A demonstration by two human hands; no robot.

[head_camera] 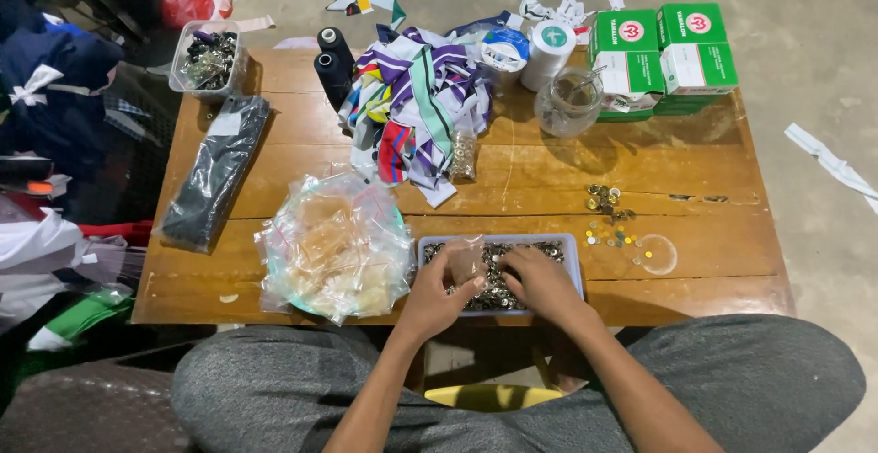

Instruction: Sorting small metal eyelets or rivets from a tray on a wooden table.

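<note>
- Grey-trousered knees (pixel 302 389) are sitting closest, tight under the low wooden table (pixel 713 188).
- Plastic tray (pixel 572 250) of small metal pieces is sitting at the table's near edge; a nudge could be tipping it off.
- Left hand (pixel 437 296) is pinching a small clear bag (pixel 465 259) over the tray; pieces could be missing it.
- Right hand (pixel 541 281) is lying curled, digging in the pieces.
</note>
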